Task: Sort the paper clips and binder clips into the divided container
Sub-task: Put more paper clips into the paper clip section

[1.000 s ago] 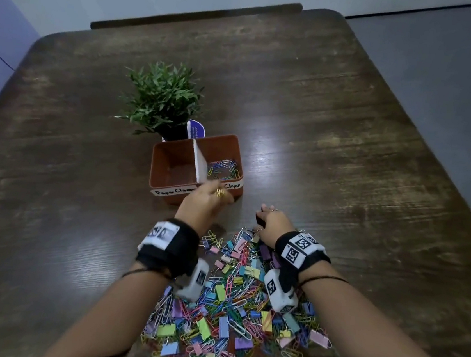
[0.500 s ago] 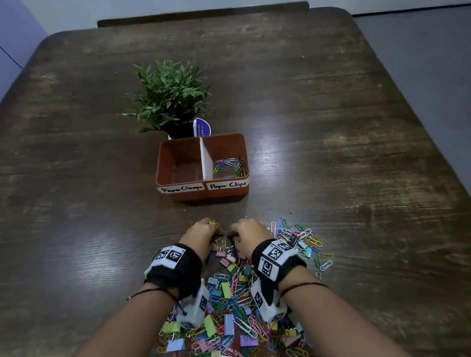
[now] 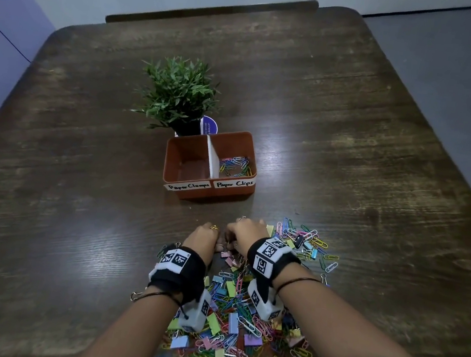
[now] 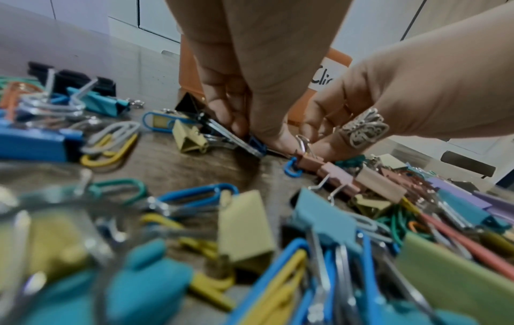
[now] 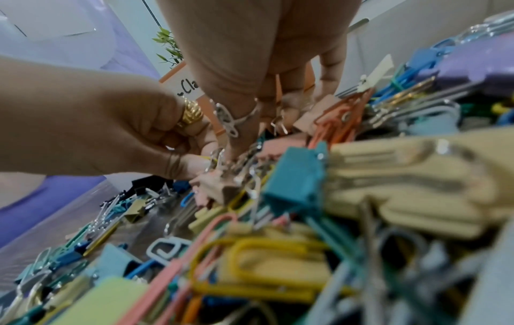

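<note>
A brown divided container (image 3: pixel 211 195) stands mid-table, labelled "Paper Clamps" on the left and "Paper Clips" on the right. Several coloured paper clips (image 3: pixel 234 166) lie in its right compartment. A mixed pile of paper clips and binder clips (image 3: pixel 235 322) covers the near table. Both hands meet at the pile's far edge. My left hand (image 4: pixel 257 137), with a gold ring, pinches a small blue binder clip (image 4: pixel 255 143). My right hand (image 4: pixel 314 143), with a silver ring, pinches the wire handle of a pink binder clip (image 4: pixel 307 162) on the table.
A small potted plant (image 3: pixel 179 92) stands just behind the container. The dark wooden table (image 3: pixel 347 161) stretches wide on both sides. A chair back (image 3: pixel 212 14) shows at the far edge, and grey floor (image 3: pixel 460 72) lies to the right.
My left hand has drawn back from the container's front to the pile. The right hand shifted left to meet it. Both now work on clips at the pile's far edge.
</note>
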A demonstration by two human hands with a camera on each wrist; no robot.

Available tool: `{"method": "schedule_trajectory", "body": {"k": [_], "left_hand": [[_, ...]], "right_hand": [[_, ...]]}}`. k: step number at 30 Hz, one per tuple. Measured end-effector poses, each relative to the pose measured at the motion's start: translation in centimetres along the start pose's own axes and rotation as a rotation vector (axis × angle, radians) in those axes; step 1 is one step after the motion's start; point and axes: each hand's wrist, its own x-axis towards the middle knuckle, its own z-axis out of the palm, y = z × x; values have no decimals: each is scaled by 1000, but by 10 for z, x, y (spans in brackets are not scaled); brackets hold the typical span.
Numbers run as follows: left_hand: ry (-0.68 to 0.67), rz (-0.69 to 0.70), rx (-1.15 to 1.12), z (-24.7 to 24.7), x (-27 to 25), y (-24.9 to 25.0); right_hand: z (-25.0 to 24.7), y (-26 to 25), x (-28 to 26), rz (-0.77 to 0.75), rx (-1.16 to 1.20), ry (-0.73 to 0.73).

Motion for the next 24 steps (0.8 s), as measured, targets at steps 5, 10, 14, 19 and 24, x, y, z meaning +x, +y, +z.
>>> {"method": "schedule_trajectory", "body": {"k": [5,10,14,19,24], "left_hand": [[-29,-42,-137,-3,-7,-3],[28,-94,-230,-8,-19,-2],[161,-55,-418,-25,-22,4],[405,-8,-517,-65,-3,18],[588,84,-580,-105,22,32]], "right_hand": [[-3,8,-6,26,59,-22],[-6,12,-11,76,97,-89],[-2,16,-11,100,215,-95],[-7,25,-24,174,520,138],[-34,32,-32,158,881,217]]}}
